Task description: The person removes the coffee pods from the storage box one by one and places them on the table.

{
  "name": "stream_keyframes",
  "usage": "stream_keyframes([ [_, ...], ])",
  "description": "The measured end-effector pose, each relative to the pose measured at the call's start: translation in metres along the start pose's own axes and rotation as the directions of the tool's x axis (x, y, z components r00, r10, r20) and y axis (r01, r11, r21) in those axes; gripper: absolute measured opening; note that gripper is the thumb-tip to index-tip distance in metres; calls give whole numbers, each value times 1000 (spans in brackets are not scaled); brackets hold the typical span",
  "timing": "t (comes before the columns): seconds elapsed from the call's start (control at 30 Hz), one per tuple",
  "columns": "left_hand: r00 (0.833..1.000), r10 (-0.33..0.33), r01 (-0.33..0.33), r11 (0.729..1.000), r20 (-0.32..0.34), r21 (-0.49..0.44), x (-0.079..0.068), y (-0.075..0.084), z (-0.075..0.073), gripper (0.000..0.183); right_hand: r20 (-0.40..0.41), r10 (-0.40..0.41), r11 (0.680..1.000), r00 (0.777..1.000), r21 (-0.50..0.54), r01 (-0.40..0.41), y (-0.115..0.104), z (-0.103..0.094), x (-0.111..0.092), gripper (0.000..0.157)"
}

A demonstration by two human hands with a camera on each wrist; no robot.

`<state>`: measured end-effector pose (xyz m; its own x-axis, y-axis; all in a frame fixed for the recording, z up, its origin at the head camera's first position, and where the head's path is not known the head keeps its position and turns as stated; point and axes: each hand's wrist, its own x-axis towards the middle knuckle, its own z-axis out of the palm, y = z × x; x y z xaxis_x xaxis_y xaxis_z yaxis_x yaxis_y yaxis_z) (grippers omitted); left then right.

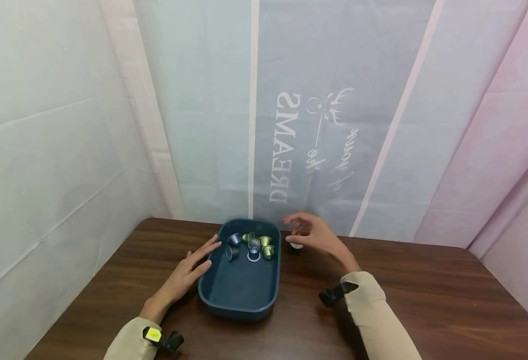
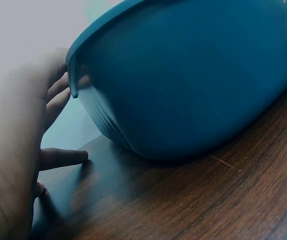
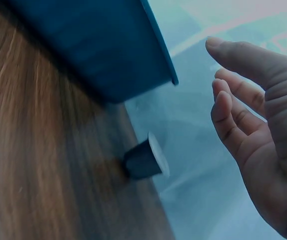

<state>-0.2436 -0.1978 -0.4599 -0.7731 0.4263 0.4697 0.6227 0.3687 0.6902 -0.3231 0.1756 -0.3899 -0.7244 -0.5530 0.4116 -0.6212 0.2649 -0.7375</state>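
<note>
A deep blue plastic bin [image 1: 240, 313] stands on the table with several coffee capsules toward its far end. Among them are a blue capsule [image 1: 234, 240], a dark capsule [image 1: 232, 253] and a green capsule [image 1: 268, 251]. My left hand [image 1: 184, 277] touches the bin's left rim with its fingers spread. In the left wrist view, some of its fingers reach behind the rim while others stay lower, near the tabletop. Right of the bin, my right hand [image 1: 316, 237] hovers over a lone dark capsule [image 3: 142, 161] with a pale lid. Its fingers are loosely bent, with nothing between them.
The dark wood table [image 1: 403, 290] extends to both sides of the bin. Close behind its far edge hangs a printed cloth [image 1: 214, 125] with mirrored lettering. Pale cloth walls [image 1: 56, 150] close in the sides.
</note>
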Motion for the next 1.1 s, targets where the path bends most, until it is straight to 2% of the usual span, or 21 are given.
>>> stream_keyframes([
  [0.2,1000,-8,8,1000,-4,5,-2,1,-1,48,100,-150,988,984,-25,153,-27,13,21,35],
  [0.3,1000,-11,11,1000,-3,9,-2,0,-2,48,146,-177,982,973,-36,184,-47,22,28,35],
  [0.37,1000,-8,8,1000,-5,11,-3,0,-1,49,177,-164,984,971,-46,175,-56,27,32,35],
  [0.5,1000,-8,8,1000,0,3,-1,11,-2,49,224,-135,986,965,-66,153,-45,38,40,36],
  [0.6,1000,-4,4,1000,5,4,0,11,-2,50,251,-134,982,959,-95,163,-34,44,45,37],
  [0.73,1000,4,-4,1000,6,10,0,0,-2,51,292,-123,978,948,-126,166,-35,53,50,37],
  [0.87,1000,-7,7,1000,5,4,0,-1,-2,50,341,-91,975,936,-161,154,-36,63,53,37],
  [1.1,1000,-20,20,1000,5,3,-1,-2,-3,49,411,-146,951,900,-192,242,-36,81,59,37],
])
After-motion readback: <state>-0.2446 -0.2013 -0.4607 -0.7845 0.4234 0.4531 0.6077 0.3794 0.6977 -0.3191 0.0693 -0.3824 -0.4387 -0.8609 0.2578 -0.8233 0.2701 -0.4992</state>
